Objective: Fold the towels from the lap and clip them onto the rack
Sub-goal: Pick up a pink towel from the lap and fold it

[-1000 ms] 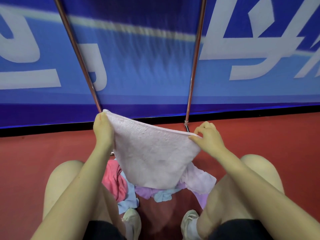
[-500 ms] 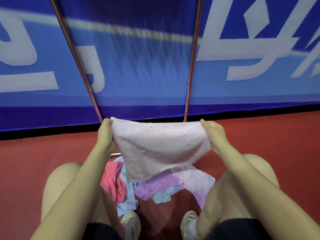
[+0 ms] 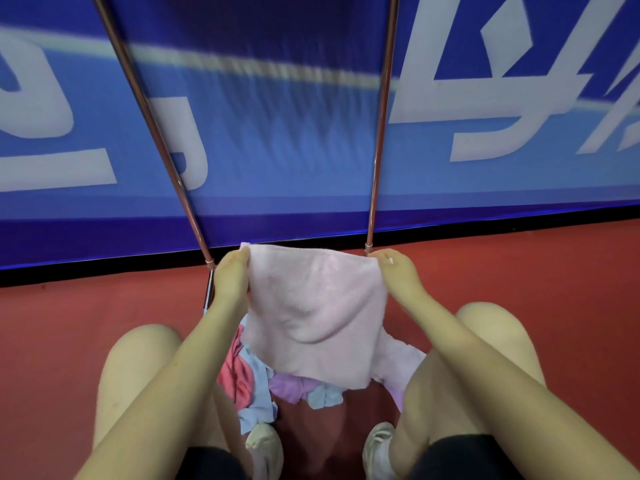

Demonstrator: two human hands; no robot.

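Head view: the pale pink towel (image 3: 317, 317) hangs spread in front of the person, held by its 2 top corners. The left hand (image 3: 231, 282) pinches the left corner and the right hand (image 3: 398, 277) pinches the right one, so the top edge runs taut between them and the cloth drapes down flat. Judged from this, the towel is held up this way to square it before a fold: a stretched edge lets the corners be matched, and lifting it off the lap keeps it apart from the rest.

Below it, on the lap between the thighs, lie the other towels (image 3: 258, 386), a loose heap in red, light blue and lilac, partly hidden behind the hanging cloth. They look unfolded, so most of the task seems left to do.

Just beyond the hands rise 2 metal poles of the rack: the left pole (image 3: 156, 133) slants up to the far left and the right pole (image 3: 379, 133) stands nearly upright. Their tops and any clips are out of view. Behind them is a blue banner (image 3: 277, 150) over a red floor (image 3: 519, 271). Sitting close to the rack probably keeps the clipping within reach.
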